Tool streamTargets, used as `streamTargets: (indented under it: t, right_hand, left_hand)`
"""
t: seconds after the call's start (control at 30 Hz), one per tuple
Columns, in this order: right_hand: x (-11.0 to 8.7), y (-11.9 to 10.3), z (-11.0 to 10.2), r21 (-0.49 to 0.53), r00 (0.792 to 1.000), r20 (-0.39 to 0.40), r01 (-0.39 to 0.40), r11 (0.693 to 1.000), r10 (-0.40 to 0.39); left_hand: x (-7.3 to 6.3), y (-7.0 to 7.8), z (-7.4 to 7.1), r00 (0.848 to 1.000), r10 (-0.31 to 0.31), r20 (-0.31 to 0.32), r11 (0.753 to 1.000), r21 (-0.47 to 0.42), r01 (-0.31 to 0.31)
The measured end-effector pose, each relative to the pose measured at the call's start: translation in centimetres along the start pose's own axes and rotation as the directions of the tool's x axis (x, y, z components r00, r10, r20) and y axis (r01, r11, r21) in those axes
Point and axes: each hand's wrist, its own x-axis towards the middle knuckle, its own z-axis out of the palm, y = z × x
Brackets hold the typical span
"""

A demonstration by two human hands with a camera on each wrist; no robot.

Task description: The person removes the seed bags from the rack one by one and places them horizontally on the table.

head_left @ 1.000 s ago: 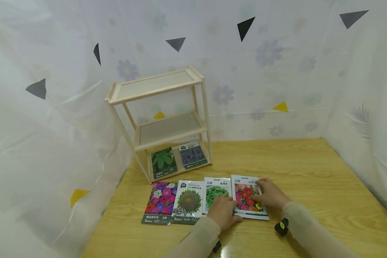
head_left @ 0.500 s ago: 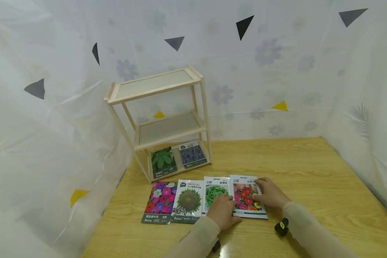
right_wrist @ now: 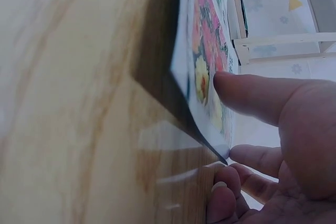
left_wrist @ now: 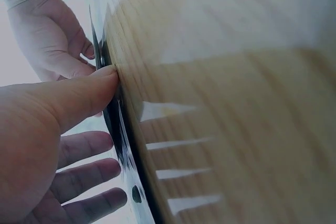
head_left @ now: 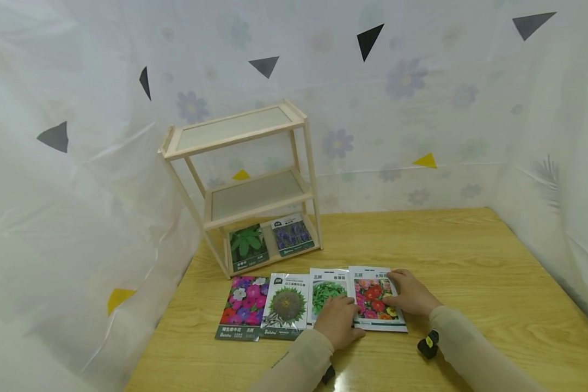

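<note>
Four-coloured rows aside, the right-hand seed packet shows red, pink and yellow flowers and lies on the table. My right hand holds its right edge, thumb on the printed face and fingers at the side, as the right wrist view shows; that edge is slightly raised. My left hand rests over the lower part of the green-leaf seed packet, fingers fairly straight, fingertips near the flower packet's left edge. In the left wrist view its thumb touches a packet edge. To the left lie a sunflower-head packet and a petunia packet.
A wooden three-tier shelf stands behind the packets. On its bottom tier lie a green-leaf packet and a purple-flower packet. The wooden table extends right, and a patterned white sheet hangs behind.
The red-flower packet has shifted slightly left toward the green-leaf packet, with my right hand on it. My left hand has stayed nearly still.
</note>
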Motion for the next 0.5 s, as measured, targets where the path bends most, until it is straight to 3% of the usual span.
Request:
streamTargets:
  t: [0.5]
  right_hand:
    - [0.02,-0.02,0.01,0.013,1.0,-0.009,-0.008,1.0,0.008]
  left_hand:
    - [-0.23,0.05,0.04,1.0,0.004,-0.028,1.0,-0.019,-0.005]
